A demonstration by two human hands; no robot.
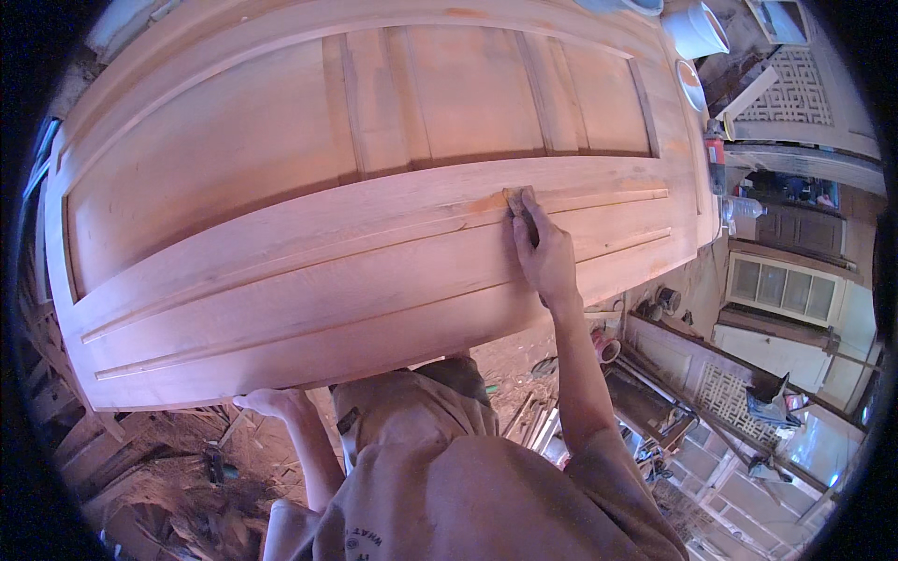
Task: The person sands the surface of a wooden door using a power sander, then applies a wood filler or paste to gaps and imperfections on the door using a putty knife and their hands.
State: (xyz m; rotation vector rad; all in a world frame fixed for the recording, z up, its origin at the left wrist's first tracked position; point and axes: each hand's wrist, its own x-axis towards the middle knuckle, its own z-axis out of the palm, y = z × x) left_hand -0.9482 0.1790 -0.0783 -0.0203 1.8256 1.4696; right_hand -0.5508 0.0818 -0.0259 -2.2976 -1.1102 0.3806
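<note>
A large wooden door panel (pixel 393 280) lies before me, with recessed panels on its far side and two long narrow grooves on its near part. My right hand (pixel 547 257) is closed round a small brownish piece of folded sandpaper (pixel 516 200), pressed to the wood along the farther groove. Orange-brown patches show on the wood just left of it. At the door's near left edge, my left hand (pixel 276 403) rests with its fingers stretched along the rim; the fingertips are partly hidden.
Beyond the door's right end stand white buckets (pixel 696 30), a red-and-dark can (pixel 715 154) and a clear plastic bottle (pixel 744 208). Wood scraps (pixel 533 421) and shavings litter the floor. Lattice panels (pixel 739 393) and framed doors lean at right.
</note>
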